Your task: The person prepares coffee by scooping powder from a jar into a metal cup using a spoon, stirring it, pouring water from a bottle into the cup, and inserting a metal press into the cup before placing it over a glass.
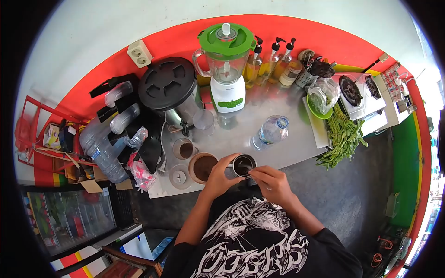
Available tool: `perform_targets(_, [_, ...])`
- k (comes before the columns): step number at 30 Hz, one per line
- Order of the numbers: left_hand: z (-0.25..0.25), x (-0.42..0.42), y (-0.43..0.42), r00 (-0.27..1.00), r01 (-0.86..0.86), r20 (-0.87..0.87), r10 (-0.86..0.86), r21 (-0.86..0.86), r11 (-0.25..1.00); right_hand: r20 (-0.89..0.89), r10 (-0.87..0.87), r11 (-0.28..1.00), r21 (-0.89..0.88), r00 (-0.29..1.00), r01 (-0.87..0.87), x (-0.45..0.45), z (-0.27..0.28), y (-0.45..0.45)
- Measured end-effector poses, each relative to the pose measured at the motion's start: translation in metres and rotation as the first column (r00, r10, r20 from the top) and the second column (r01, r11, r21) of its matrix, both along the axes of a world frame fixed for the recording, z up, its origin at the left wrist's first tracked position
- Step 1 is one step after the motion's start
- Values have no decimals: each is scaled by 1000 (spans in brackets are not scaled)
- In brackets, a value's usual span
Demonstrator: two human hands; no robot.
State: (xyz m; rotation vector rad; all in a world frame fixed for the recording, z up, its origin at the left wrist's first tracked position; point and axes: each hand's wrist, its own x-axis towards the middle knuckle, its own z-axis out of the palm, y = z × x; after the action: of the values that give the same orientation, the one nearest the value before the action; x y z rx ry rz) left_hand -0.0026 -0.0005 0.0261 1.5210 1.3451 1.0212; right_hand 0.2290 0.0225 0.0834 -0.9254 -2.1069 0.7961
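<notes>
You worked in kitchen, apparently of small café or drinks stall. Steel counter (301,134) before you held blender (227,95), pump bottles (253,70) of amber liquid, big lidded drum (168,84) with tap. Stacked clear cups (118,93) and glass-fronted cabinet (69,217) stood left of you; two-burner stove (360,98), leafy greens (345,139) right. Wall (171,39) wore bright red, with yellow and green bands.

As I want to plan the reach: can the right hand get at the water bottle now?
Probably yes: the water bottle is near the right hand, with bare tabletop between, though that hand is busy at the cup, which the left hand holds.
</notes>
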Motion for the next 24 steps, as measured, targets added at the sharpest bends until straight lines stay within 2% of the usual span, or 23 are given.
perform_targets(2, [-4,0,-1,1000,17,-18,-18,-34,999,-5,-24,999,45,1000,24,-2,-5,7])
perform_targets(4, [-7,0,-2,999,-16,36,17,-29,999,-9,-53,994,93,999,53,0,-6,7])
perform_targets(6, [-5,-1,-2,999,-25,48,27,-42,999,33,139,984,104,990,-142,0,-4,3])
perform_targets(8, [-5,-1,-4,998,-35,57,38,-59,998,24,169,982,86,985,-170,0,-2,2])
perform_targets(10, [-8,5,-5,996,-55,65,55,3,998,-8,27,997,69,1000,-26,3,-6,5])
perform_targets(14, [-10,17,-8,992,-102,74,102,-3,995,-10,5,996,94,1000,-4,-1,-9,4])
perform_targets(16, [-5,19,-6,962,-212,155,224,-93,973,-49,88,993,80,995,-84,1,-9,3])
perform_targets(17, [-7,21,-6,962,-210,157,223,-92,973,-47,87,993,81,995,-83,2,-11,4])
perform_targets(19, [-11,25,-10,993,-116,36,114,52,992,-76,-86,994,64,993,91,0,-16,7])
perform_targets(20, [-12,24,-8,992,-122,35,120,55,991,-78,-80,994,67,994,85,1,-16,7])
perform_targets(22, [-8,20,-5,965,-210,143,221,-85,974,-17,73,993,99,997,-71,1,-13,4])
perform_targets(23, [-8,19,-7,979,-199,52,199,-14,980,-19,66,993,99,998,-64,2,-13,5])
perform_targets(24, [-8,21,-8,979,-196,53,196,-13,981,-58,11,996,87,998,-6,3,-14,8])
